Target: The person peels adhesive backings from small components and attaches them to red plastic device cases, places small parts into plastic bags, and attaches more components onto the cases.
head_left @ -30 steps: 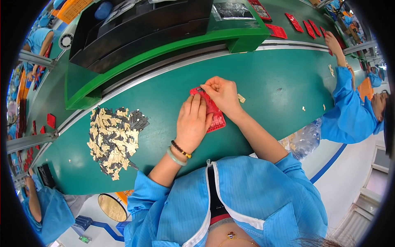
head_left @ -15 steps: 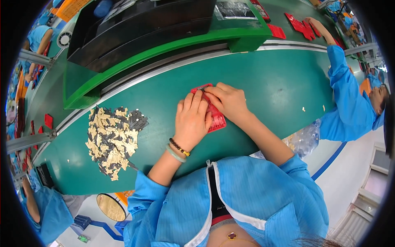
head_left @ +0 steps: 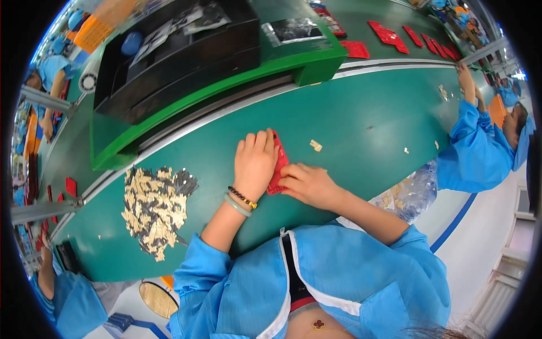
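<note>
A slim red plastic part [head_left: 279, 168] stands lengthwise between my hands on the green tabletop. My left hand [head_left: 254, 163] lies along its left side, with the fingers curled over its upper end. At the lower end, the fingers of my right hand [head_left: 307, 185] pinch its right edge. Both hands partly cover the part. To the right of its upper end lies a small beige piece [head_left: 315, 146], touched by neither hand. Left of my left hand is a heap of beige and dark grey flat pieces [head_left: 155, 209].
Beyond the table's metal edge, a green-framed stand [head_left: 226, 85] carries a black bin [head_left: 175, 62]. Red parts [head_left: 388, 37] lie on the conveyor at the far right. A co-worker in a blue sleeve [head_left: 468, 147] sits at the right, near a clear plastic bag [head_left: 409, 192].
My right hand has moved from the red part's upper end to its lower end. A beige piece now lies bare to the right. The co-worker's arm has drawn back from the conveyor's red parts.
</note>
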Motion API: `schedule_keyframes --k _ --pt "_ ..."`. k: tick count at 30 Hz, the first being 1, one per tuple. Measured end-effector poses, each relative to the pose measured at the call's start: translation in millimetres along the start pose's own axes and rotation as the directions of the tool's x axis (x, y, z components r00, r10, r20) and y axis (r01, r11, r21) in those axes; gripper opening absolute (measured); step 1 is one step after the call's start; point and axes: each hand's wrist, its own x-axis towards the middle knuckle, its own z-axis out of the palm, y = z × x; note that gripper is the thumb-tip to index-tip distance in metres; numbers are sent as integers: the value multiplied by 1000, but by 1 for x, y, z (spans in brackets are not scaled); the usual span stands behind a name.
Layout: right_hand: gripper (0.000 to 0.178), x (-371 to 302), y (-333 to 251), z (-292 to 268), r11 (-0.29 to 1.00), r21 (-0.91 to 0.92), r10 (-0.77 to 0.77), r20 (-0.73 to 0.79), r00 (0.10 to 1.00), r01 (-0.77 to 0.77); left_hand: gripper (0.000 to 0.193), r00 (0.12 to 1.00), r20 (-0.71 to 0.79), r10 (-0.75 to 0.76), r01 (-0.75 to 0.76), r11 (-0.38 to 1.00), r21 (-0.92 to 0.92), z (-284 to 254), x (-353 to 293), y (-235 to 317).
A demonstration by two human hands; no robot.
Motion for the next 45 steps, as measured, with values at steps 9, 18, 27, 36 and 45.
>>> schedule_keyframes --k 9,18,27,36,45 --pt "17 19 12 2 988 -15 -157 -46 987 157 31 999 -26 -28 27 999 -41 -34 10 -18" --pt "16 106 72 -31 968 41 246 -342 907 -247 44 955 189 -231 198 17 -980 -49 98 -15" --pt "25 131 159 -115 884 -320 91 -597 797 -341 54 946 233 -224 134 -384 -914 -13 184 4" --pt "30 108 151 -129 581 814 585 -413 698 -6 49 953 36 -301 -30 -213 -977 -3 205 32" --pt "64 51 101 -123 929 367 273 -765 583 45 52 998 39 46 53 -364 -930 12 232 127"
